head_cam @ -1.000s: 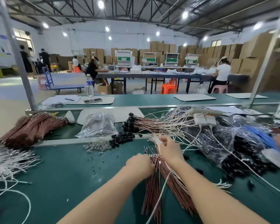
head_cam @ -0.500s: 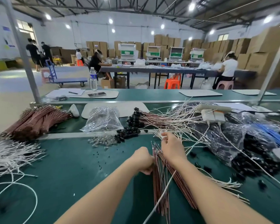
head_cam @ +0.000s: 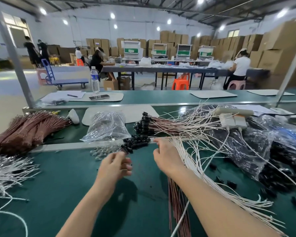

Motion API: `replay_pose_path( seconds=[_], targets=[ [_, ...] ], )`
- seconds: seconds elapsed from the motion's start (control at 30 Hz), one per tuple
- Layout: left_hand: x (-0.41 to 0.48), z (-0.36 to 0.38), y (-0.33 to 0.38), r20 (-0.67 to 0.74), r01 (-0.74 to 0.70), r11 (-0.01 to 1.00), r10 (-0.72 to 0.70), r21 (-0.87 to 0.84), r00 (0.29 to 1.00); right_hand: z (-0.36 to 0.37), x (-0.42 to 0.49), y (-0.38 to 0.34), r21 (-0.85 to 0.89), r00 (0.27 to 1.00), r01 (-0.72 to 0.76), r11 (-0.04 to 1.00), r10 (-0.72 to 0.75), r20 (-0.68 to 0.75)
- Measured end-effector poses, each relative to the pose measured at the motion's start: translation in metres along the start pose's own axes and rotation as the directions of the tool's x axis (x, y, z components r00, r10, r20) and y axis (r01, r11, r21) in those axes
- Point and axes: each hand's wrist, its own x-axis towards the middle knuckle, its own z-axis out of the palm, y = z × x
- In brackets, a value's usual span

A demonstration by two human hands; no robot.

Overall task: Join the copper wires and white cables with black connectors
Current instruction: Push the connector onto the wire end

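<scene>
My left hand (head_cam: 116, 165) hovers over the green bench (head_cam: 63, 189), its fingers loosely curled, just short of a pile of loose black connectors (head_cam: 137, 142). I see nothing held in it. My right hand (head_cam: 167, 159) grips the top of a mixed bundle: the white cables (head_cam: 210, 183) fan out to its right, and the copper wires (head_cam: 177, 206) run back under my forearm. Behind it lie joined wires with black connectors (head_cam: 143, 123) on their ends.
A thick copper wire bundle (head_cam: 27, 130) and loose white cables (head_cam: 7, 171) lie at the left. A clear plastic bag (head_cam: 108, 127) and small clear parts (head_cam: 103, 151) sit near the connectors. Dark plastic bags (head_cam: 246, 147) and plugged chargers (head_cam: 232, 120) crowd the right. Several people work at tables behind.
My left hand has let go of the wire bundle and moved up and left toward the connector pile. My right hand has kept its grip and shifted the bundle to the right.
</scene>
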Motion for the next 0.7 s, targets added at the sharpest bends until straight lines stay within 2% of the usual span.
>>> replay_pose_path(
  seconds=[0.07, 0.13, 0.3, 0.47, 0.57, 0.7],
  targets=[
    [0.005, -0.023, -0.002, -0.100, -0.012, 0.992, 0.000, -0.125, 0.995, 0.010, 0.007, -0.006, -0.086, 0.996, 0.008, 0.996, 0.000, 0.094],
    [0.008, -0.036, -0.004, -0.125, -0.012, 0.981, -0.013, -0.193, 0.992, 0.022, 0.014, -0.011, -0.141, 0.987, 0.015, 0.990, 0.007, 0.160],
    [0.008, -0.036, -0.009, -0.089, -0.026, 0.994, 0.017, -0.103, 0.996, 0.049, 0.027, -0.018, -0.253, 0.974, 0.051, 0.966, 0.008, 0.228],
    [0.016, -0.046, -0.002, -0.179, 0.000, 0.941, -0.064, -0.339, 0.982, 0.062, 0.030, -0.019, -0.376, 0.979, 0.112, 0.920, -0.036, 0.203],
    [0.021, -0.049, 0.001, -0.174, 0.025, 0.885, -0.119, -0.465, 0.978, 0.062, 0.031, -0.019, -0.369, 0.987, 0.111, 0.923, -0.060, 0.149],
    [0.023, -0.049, 0.003, -0.159, 0.028, 0.840, -0.135, -0.542, 0.978, 0.061, 0.035, -0.025, -0.280, 0.993, 0.089, 0.956, -0.065, 0.094]
  ],
)
